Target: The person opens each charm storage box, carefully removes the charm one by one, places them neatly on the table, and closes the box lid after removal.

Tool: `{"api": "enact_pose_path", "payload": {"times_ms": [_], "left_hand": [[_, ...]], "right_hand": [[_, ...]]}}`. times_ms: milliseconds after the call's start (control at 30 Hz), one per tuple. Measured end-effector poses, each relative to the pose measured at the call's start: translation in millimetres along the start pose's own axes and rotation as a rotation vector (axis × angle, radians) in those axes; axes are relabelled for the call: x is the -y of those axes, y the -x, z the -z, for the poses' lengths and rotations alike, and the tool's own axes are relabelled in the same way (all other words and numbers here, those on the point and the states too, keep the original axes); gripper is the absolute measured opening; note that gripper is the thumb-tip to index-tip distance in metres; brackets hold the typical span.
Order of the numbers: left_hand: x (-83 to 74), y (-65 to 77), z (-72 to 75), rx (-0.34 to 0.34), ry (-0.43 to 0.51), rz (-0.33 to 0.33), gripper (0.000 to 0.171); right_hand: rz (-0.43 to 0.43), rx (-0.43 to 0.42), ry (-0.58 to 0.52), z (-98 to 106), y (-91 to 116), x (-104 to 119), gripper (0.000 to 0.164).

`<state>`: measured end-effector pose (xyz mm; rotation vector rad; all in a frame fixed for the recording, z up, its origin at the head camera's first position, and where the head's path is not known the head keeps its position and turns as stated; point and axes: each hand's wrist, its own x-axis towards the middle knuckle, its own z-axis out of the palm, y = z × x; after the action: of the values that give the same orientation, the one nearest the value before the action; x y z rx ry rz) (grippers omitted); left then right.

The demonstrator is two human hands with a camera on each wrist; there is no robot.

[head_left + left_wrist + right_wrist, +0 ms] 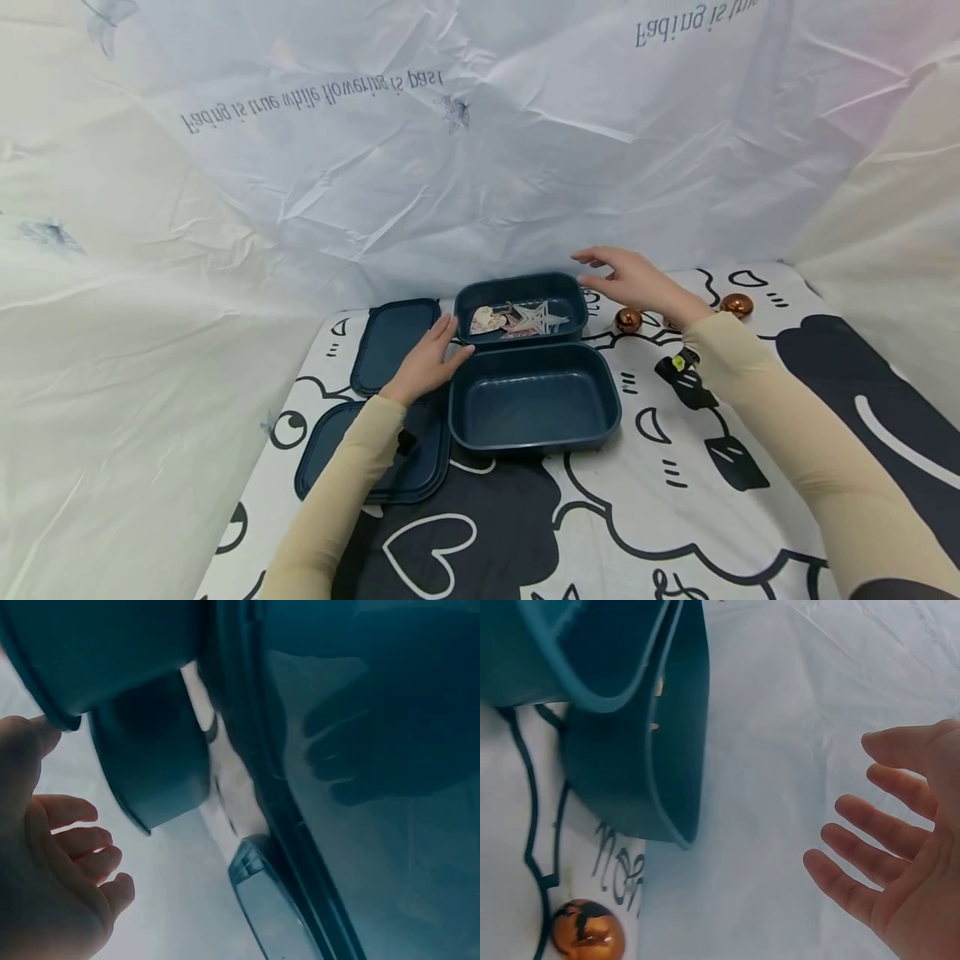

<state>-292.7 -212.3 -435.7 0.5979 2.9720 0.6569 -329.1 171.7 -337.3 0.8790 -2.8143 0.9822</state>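
- Far left, two dark blue lids, a back lid (393,342) and a front lid (425,461), lie on the patterned cloth (630,517), the front one partly covered by a pale sleeve.
- The person's left hand (427,360) stands at the left side of two boxes, fingers extended in the head view and loosely bent in the left wrist view, grasping nothing. The thumb tip is right at the front box's rim; whether it touches cannot be told.
- At center, the back box (498,291) sits near the white sheet (525,167), holding a white star (538,318), a heart-shaped ornament (486,320) and smaller pieces too jumbled to name.
- Just nearer the viewer, the front box (532,400) stands upright and uncovered, its glossy floor visible.
- The person's right hand (632,279) hovers beside the back box's far right corner, fingers spread and holding nothing; the right wrist view shows a gap between it and the box.
- Farther right, two copper balls (628,320) rest on the cloth in plain view, with a glimpse of another behind the right wrist.
- The step in hand appears to be positioning the boxes, palms flanking them. A next adjustment would call for bringing the right palm against the back box's wall, keeping it level so the ornaments stay put.
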Motion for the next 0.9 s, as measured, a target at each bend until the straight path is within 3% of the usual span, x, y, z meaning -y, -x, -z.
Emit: {"api": "enact_pose_path", "payload": {"times_ms": [200,467,900], "left_hand": [[1.6,-0.2,-5.9,0.035,0.018,0.019,0.078],[-0.8,0.4,-2.8,0.044,0.028,0.028,0.079],[0.4,0.5,-4.7,0.053,0.035,0.042,0.081]], "right_hand": [[0.027,0.02,-0.008,4.3,-17.3,8.7,0.05],[0.032,0.033,0.024,7.9,-44.8,12.3,0.051],[-0.063,0.141,0.021,-3.9,-80.5,8.6,0.051]]}}
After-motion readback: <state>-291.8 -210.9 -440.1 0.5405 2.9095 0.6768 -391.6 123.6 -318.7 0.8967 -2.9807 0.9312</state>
